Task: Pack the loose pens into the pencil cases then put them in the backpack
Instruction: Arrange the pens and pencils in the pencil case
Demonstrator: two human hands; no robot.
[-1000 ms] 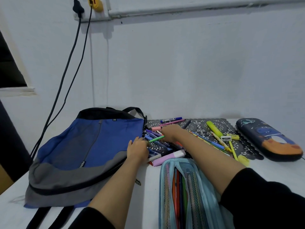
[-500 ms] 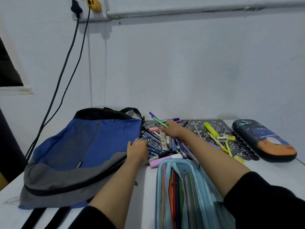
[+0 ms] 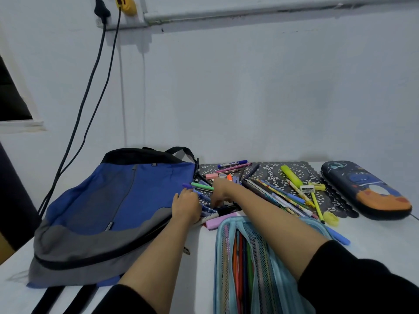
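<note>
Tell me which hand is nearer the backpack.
Left. The left hand sits at the backpack's edge; the right hand is farther right, among the pens.

plain home room: white wall (image 3: 249, 87), wall socket (image 3: 106, 17), table (image 3: 374, 245)

Both forearms reach forward, nearly side by side. The left hand (image 3: 186, 206) lies knuckles up, fingers bent downward. The right hand (image 3: 219, 191) sits just beyond and to its right, wrist arched and fingers curled down and back toward the body. Whether either hand grips anything is hidden.
</note>
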